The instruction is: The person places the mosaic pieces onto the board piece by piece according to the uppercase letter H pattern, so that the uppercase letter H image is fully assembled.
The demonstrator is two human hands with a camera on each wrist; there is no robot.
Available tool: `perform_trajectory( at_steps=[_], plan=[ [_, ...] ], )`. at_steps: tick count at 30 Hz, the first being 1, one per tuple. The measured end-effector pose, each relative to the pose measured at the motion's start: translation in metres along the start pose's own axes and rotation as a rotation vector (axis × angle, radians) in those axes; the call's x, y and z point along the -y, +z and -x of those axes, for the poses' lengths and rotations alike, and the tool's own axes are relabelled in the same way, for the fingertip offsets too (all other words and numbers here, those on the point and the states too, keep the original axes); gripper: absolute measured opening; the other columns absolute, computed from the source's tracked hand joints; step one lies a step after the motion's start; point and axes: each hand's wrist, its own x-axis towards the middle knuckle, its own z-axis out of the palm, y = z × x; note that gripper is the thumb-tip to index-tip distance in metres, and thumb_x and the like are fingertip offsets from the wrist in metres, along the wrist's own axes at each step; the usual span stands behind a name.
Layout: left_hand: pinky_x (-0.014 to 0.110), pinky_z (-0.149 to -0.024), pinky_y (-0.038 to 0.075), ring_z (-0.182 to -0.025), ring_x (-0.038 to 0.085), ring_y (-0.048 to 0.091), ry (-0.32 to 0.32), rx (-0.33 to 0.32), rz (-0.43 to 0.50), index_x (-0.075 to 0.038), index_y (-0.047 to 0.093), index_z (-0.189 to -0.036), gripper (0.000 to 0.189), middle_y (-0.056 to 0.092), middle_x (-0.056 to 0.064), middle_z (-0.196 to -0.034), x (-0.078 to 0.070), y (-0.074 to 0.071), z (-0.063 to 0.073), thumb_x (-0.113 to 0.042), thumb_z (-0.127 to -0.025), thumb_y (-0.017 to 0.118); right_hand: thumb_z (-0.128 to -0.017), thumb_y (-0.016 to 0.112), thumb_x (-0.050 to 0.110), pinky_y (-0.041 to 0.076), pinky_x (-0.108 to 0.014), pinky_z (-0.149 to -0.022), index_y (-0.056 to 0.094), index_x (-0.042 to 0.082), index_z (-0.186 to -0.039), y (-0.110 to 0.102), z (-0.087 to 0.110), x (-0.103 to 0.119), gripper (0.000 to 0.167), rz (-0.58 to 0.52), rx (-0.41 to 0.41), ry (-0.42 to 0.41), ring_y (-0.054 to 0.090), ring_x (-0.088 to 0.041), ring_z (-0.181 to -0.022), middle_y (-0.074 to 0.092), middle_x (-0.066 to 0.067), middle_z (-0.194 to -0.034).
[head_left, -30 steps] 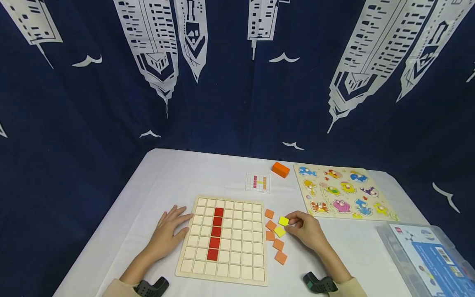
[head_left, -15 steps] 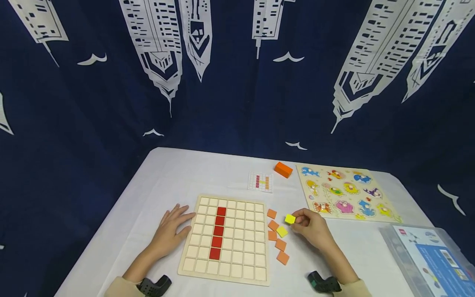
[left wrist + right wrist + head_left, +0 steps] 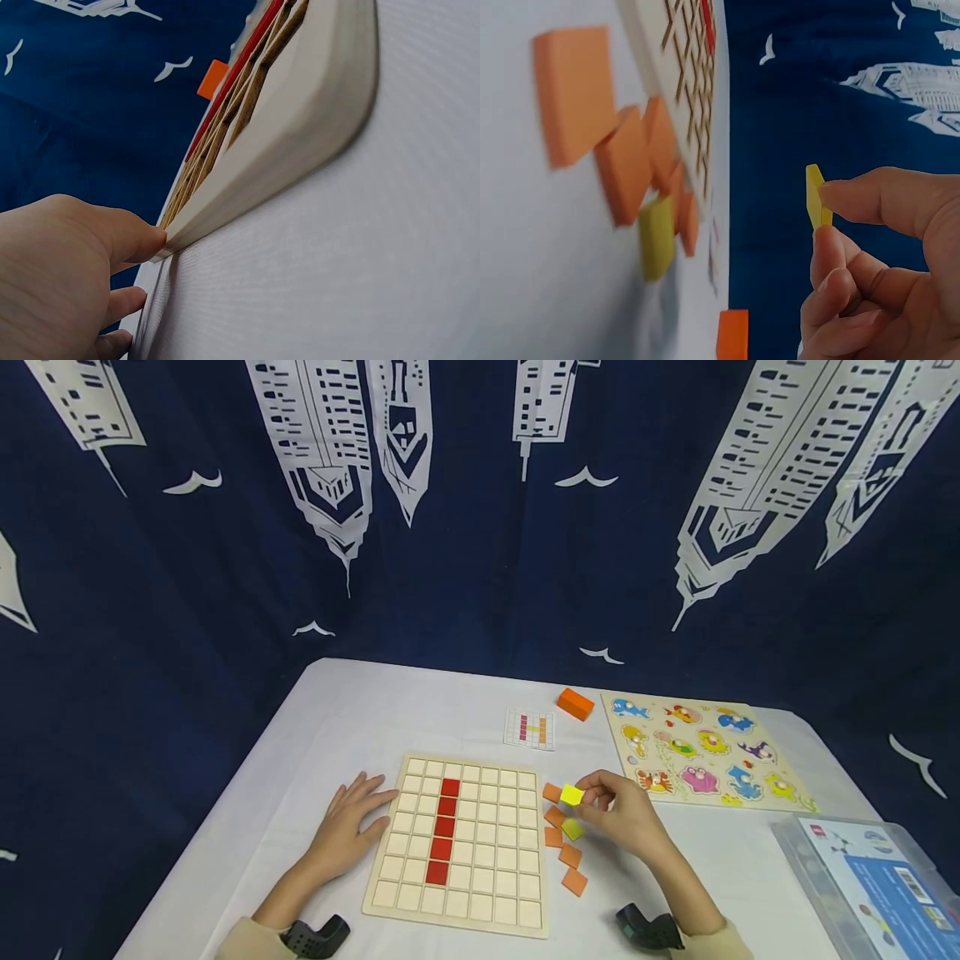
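Observation:
A yellow square tile (image 3: 815, 196) is pinched between thumb and fingers of my right hand (image 3: 626, 812), raised above the table to the right of the wooden grid board (image 3: 495, 925). Five red tiles form a column in the board's cells, the middle one a red tile (image 3: 442, 849). My left hand (image 3: 351, 827) lies with fingers spread at the board's left edge; its thumb touches the rim in the left wrist view. Below the right hand, another yellow tile (image 3: 572, 830) lies among several orange tiles, one being the orange tile (image 3: 574, 882).
Behind the board lies a small pattern card (image 3: 529, 729), with an orange block (image 3: 575, 703) beyond it. A sea-animal puzzle board (image 3: 705, 752) sits at the back right. A clear plastic case (image 3: 862, 877) occupies the table's right side.
My right hand has lifted the yellow tile off the table, away from the other yellow one, then brought it slightly left. The left hand keeps its place at the board.

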Motion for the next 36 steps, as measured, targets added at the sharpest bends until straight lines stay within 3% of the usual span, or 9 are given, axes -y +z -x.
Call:
perform_trajectory(
  at_steps=[8, 20, 27, 36],
  plan=[
    [0.065, -0.116, 0.011, -0.144, 0.046, 0.027, -0.004, -0.002, -0.002, -0.009, 0.065, -0.126, 0.037, 0.049, 0.020, -0.146, 0.000, 0.000, 0.001, -0.008, -0.089, 0.067, -0.078, 0.076, 0.005, 0.041, -0.021, -0.059, 0.067, 0.006, -0.095, 0.015, -0.004, 0.026, 0.020, -0.019, 0.046, -0.066, 0.050, -0.013, -0.069, 0.059, 0.001, -0.074],
    [0.066, -0.116, 0.012, -0.144, 0.046, 0.028, -0.002, -0.006, -0.006, -0.008, 0.065, -0.125, 0.037, 0.049, 0.020, -0.145, -0.001, 0.000, 0.001, -0.008, -0.088, 0.068, -0.076, 0.075, 0.002, 0.040, -0.019, -0.055, 0.067, 0.008, -0.092, 0.058, -0.013, 0.058, 0.019, -0.060, 0.177, -0.138, 0.049, -0.011, -0.063, 0.059, 0.003, -0.073],
    [0.065, -0.117, 0.011, -0.144, 0.045, 0.027, -0.009, -0.002, -0.002, -0.007, 0.065, -0.126, 0.037, 0.048, 0.021, -0.146, -0.001, 0.000, 0.000, -0.009, -0.089, 0.067, -0.076, 0.078, 0.004, 0.041, -0.018, -0.054, 0.066, 0.006, -0.091, 0.084, -0.016, 0.067, 0.020, -0.048, 0.293, -0.217, 0.048, -0.006, -0.059, 0.058, 0.004, -0.071],
    [0.065, -0.117, 0.011, -0.144, 0.045, 0.028, -0.007, -0.006, -0.001, -0.007, 0.065, -0.126, 0.037, 0.048, 0.020, -0.146, 0.000, 0.000, -0.001, -0.009, -0.089, 0.067, -0.075, 0.079, 0.003, 0.043, -0.018, -0.057, 0.065, 0.006, -0.086, 0.100, -0.017, 0.065, 0.018, -0.032, 0.337, -0.258, 0.049, -0.003, -0.057, 0.057, 0.005, -0.066]
  ],
)
